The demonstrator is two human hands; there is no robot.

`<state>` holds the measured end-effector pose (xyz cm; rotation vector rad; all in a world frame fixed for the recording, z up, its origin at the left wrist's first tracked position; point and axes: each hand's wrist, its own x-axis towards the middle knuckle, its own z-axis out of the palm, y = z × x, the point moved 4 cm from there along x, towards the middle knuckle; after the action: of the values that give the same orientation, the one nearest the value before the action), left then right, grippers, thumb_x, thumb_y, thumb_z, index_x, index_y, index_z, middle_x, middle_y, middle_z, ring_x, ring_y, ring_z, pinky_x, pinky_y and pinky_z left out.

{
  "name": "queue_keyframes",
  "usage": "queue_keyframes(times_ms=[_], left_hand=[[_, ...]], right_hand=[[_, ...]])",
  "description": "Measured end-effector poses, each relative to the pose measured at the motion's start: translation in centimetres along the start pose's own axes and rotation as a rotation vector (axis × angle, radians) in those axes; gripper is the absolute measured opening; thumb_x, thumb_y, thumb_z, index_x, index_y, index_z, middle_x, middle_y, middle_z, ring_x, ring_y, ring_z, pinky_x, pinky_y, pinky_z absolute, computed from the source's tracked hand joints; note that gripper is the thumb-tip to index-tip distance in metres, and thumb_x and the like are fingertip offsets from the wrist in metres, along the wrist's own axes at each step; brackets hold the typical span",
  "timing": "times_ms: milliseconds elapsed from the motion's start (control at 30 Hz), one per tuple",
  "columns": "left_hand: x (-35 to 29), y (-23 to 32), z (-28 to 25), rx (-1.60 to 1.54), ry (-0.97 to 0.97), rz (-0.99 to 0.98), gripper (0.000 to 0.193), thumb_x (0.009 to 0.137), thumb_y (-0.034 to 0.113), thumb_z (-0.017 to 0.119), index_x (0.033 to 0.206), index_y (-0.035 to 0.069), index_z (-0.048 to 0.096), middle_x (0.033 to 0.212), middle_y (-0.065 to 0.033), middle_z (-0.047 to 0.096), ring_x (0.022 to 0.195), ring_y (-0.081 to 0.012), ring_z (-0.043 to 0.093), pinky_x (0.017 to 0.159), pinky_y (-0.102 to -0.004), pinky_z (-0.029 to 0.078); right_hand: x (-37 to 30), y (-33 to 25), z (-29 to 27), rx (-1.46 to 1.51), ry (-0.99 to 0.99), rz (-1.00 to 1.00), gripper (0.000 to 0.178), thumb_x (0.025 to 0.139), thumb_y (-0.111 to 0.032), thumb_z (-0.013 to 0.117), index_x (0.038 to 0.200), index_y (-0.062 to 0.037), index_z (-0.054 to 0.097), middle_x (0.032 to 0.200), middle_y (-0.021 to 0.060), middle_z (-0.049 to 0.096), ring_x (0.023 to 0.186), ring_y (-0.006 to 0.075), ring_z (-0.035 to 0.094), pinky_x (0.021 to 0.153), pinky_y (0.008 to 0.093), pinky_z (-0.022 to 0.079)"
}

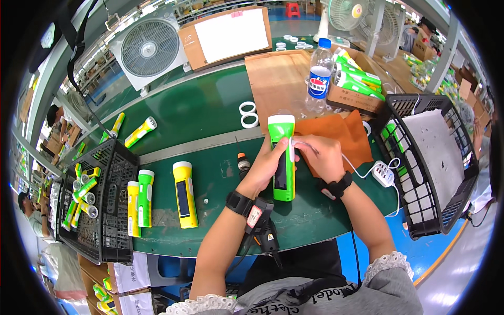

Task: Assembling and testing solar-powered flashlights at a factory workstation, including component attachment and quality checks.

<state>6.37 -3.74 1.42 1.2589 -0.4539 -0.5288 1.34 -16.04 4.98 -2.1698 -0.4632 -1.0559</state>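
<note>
The held flashlight (283, 181) is over the tabletop (215, 173), with two rings (249, 120) behind it to the left. Farther left are three flashlights (146, 199), then a crate (113, 210) holding more flashlights (84, 191). Behind to the right, a bottle (318, 79) stands beside a carton (350, 100) of flashlights, both behind a cloth (344, 137). A power strip (383, 174) lies between the cloth and the right-hand crate (420, 231).

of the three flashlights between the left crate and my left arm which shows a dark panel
The rightmost, a yellow flashlight, with its dark panel in view; the green flashlight and other yellow flashlight show none.
</note>
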Motion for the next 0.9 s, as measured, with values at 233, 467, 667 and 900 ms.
queue_keyframes(times_ms=[233,467,667,900], left_hand=[[-0.1,0.0,-0.4,-0.025,0.012,-0.053,0.042,0.090,0.038,0.044,0.117,0.007,0.036,0.091,-0.0067,0.053,0.074,-0.0147,0.056,0.061,-0.0303,0.051],[0.3,-0.4,-3.4,-0.340,0.293,-0.016,0.042,0.089,0.046,0.040,0.103,0.007,0.046,0.084,-0.0046,0.052,0.066,-0.0121,0.053,0.055,-0.0286,0.047],[0.3,0.3,-1.9,-0.486,0.101,-0.001,0.053,0.088,0.052,0.037,0.117,0.009,0.045,0.080,-0.0001,0.048,0.060,-0.0077,0.047,0.051,-0.0231,0.042],[0.3,0.4,-2.6,-0.529,0.076,0.116,0.056,0.089,0.053,0.032,0.119,0.007,0.043,0.084,-0.0024,0.051,0.069,-0.0118,0.051,0.063,-0.0280,0.047]], right_hand=[[-0.2,0.4,0.4,-0.001,-0.080,-0.054,0.016,0.071,-0.002,0.062,0.085,-0.0102,0.063,0.070,0.0057,0.062,0.060,0.0225,0.060,0.050,0.0308,0.046],[0.6,1.1,-2.5,0.049,0.112,0.140,0.016,0.076,-0.004,0.060,0.092,-0.0041,0.061,0.079,0.0103,0.064,0.065,0.0259,0.062,0.056,0.0314,0.049],[0.2,0.4,-0.5,-0.211,-0.104,0.027,0.011,0.079,-0.016,0.059,0.079,-0.0049,0.060,0.070,0.0091,0.060,0.060,0.0279,0.058,0.051,0.0346,0.044],[-0.8,-4.1,0.8,0.089,-0.340,0.043,0.039,0.064,-0.037,0.072,0.067,-0.0069,0.047,0.059,0.0058,0.053,0.050,0.0235,0.053,0.046,0.0324,0.041]])
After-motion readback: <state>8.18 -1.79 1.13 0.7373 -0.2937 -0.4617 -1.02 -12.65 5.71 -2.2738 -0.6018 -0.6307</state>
